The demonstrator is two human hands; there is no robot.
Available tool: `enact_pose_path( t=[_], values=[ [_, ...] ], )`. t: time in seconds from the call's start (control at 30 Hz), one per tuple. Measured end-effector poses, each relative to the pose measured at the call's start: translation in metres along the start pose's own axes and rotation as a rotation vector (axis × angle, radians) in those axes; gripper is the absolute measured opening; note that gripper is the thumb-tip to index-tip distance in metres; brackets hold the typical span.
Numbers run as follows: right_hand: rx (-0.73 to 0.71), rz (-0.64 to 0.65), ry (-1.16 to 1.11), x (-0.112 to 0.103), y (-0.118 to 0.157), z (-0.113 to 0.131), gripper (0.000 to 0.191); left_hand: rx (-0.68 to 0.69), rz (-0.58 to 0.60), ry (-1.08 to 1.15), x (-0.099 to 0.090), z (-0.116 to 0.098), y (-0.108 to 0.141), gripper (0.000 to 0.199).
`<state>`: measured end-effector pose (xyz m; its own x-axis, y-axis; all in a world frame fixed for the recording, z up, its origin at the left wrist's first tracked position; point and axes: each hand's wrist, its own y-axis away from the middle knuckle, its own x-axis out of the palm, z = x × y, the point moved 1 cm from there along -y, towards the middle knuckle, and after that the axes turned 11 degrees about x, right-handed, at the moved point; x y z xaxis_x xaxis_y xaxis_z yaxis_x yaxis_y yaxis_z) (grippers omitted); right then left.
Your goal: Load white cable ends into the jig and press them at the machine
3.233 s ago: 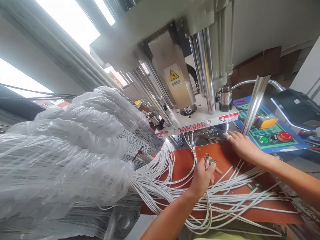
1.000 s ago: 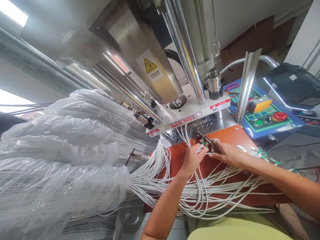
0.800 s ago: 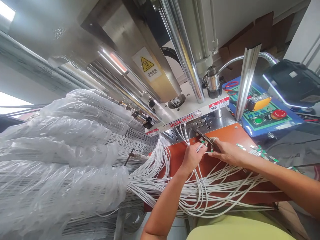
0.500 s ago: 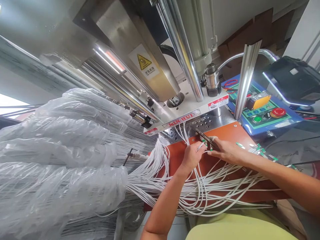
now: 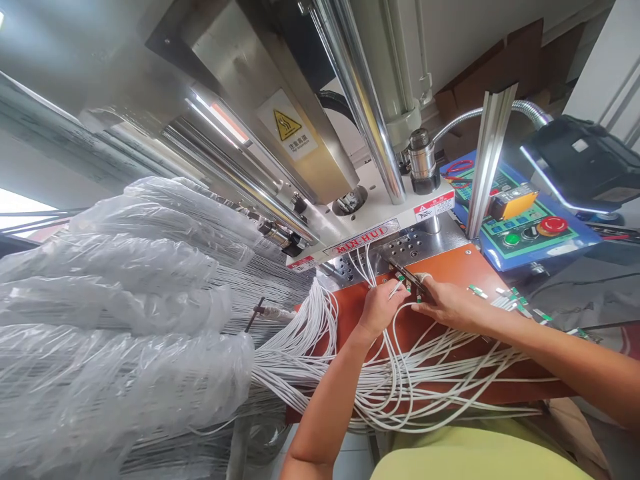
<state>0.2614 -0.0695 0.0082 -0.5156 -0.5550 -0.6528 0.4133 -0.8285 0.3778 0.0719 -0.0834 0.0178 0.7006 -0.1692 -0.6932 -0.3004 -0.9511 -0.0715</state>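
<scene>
Apparently for steadiness, the left hand (image 5: 380, 306), at eight o'clock from a dark metal bar (image 5: 409, 275), keeps a pinched grip on a white cable (image 5: 394, 291) whose green-board end points toward one o'clock. The right hand (image 5: 446, 300), at four o'clock, has its grip clamped on the bar, whose long axis runs ten-to-four above the orange-brown tabletop (image 5: 457, 267).
</scene>
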Motion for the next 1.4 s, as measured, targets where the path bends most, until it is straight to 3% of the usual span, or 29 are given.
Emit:
enact_pose_path(
  t=[0.23,0.4,0.5,0.67,0.83,1.07,1.4],
  values=[
    [0.014,-0.001,-0.057,0.001,-0.001,-0.003,0.032,-0.064,-0.046,0.198,-0.004,-0.01,0.003,0.032],
    [0.02,-0.002,-0.064,0.0,0.0,-0.003,0.034,-0.133,-0.237,0.379,-0.002,-0.002,0.0,0.032],
    [0.008,0.005,-0.078,-0.001,0.0,-0.003,0.036,-0.23,-0.293,0.405,-0.004,0.007,0.001,0.032],
    [0.027,-0.004,-0.04,0.0,0.0,-0.002,0.035,-0.31,-0.273,0.315,-0.009,0.016,0.005,0.025],
    [0.033,-0.01,-0.021,0.001,-0.001,-0.002,0.031,-0.168,-0.319,0.103,-0.011,0.011,0.007,0.016],
    [0.019,-0.01,-0.058,0.001,-0.002,-0.003,0.034,-0.093,-0.357,0.096,-0.011,0.004,0.006,0.021],
    [0.038,0.005,-0.039,0.0,-0.001,-0.002,0.033,0.114,-0.216,0.017,-0.009,0.009,0.002,0.011]
  ],
)
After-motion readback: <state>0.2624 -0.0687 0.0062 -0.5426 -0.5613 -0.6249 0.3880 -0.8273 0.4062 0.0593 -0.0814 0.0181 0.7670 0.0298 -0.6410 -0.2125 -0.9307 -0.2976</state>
